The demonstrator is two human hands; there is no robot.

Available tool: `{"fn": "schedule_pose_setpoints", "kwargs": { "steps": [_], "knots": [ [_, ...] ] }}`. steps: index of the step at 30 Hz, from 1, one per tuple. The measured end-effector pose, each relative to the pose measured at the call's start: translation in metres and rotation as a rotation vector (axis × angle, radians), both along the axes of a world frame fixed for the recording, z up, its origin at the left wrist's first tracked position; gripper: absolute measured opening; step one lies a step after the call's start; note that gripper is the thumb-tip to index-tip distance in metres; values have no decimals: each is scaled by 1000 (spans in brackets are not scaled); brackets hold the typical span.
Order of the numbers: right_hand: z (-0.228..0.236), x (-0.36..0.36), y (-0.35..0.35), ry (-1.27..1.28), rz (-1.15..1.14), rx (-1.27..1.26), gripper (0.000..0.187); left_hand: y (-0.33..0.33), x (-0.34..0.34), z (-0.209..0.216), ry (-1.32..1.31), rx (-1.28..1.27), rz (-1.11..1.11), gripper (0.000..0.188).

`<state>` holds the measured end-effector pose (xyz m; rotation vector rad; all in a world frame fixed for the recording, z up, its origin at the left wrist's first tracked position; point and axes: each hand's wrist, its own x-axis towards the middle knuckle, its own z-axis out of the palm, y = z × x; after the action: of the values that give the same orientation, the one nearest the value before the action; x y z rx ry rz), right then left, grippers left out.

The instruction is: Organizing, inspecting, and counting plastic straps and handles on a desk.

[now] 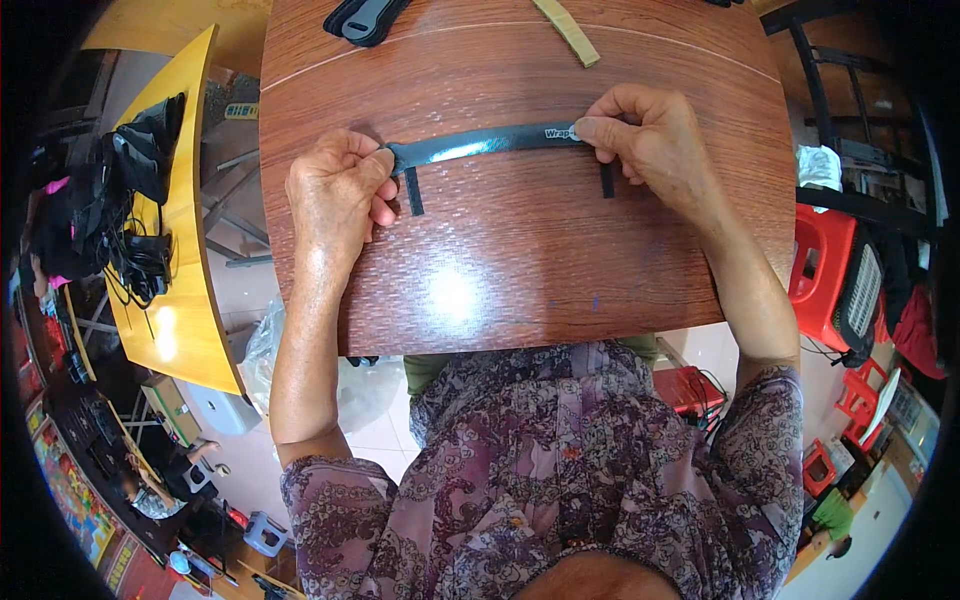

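While our left hand (335, 188) pinches one end of the dark strap (480, 145), our right hand (655, 140) pinches the other, a short black strip (414, 193) near each.

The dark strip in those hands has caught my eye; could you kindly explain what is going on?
A person's left hand pinches one end of a glossy dark strip, and the right hand pinches the other, so it spans between them over the brown table. Two short black pieces show just below its ends; whether they are attached is unclear. Some black straps and a yellowish strip lie toward the far side.
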<state>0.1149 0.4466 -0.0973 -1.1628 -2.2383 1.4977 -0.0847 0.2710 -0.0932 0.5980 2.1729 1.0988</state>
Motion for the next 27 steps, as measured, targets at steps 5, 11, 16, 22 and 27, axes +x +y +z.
{"fn": "schedule_pose_setpoints", "kwargs": {
  "steps": [5,11,16,22,27],
  "knots": [
    [2,0,0,-38,-31,-76,18,0,0,0,18,-9,-7,6],
    [0,0,0,-36,-16,-42,19,0,-3,-3,-2,9,-10,7],
    [-3,1,1,16,13,22,19,1,0,-2,15,-3,6,7],
    [-4,1,1,1,11,9,19,2,2,1,59,-33,-3,7],
    [-2,0,-1,2,-7,-35,17,2,1,2,62,-44,-6,7]
  ]
}}
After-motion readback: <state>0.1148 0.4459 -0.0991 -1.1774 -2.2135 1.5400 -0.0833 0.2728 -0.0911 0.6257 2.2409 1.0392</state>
